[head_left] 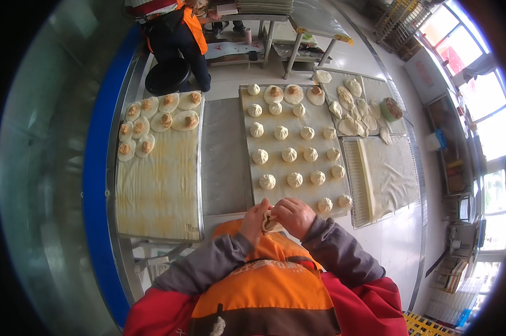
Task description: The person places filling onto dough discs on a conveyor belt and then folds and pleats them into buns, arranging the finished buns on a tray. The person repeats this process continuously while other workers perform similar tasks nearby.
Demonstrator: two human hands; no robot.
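Note:
Close to my body, my left hand (pixel 254 222) cups a partly gathered bun (pixel 271 225) with brown filling showing in its opening. The fingers of my right hand (pixel 294 216) pinch the dough's edge from the other side. Just beyond my hands lies a cloth-lined tray (pixel 269 117) holding rows of pleated white buns (pixel 295 179). Along its far edge are a few flat dough wrappers (pixel 294 93) topped with filling. To the left, another lined tray (pixel 157 196) carries several filled wrappers (pixel 162 121) at its far end.
At right, flat dough pieces (pixel 351 124) lie on a tray beside a green container (pixel 391 109) of filling. Nearer is a wire rack (pixel 355 185) partly covered by cloth. A black stool (pixel 168 77) and another person (pixel 180 39) are far left. Metal tables (pixel 320 25) stand at the back.

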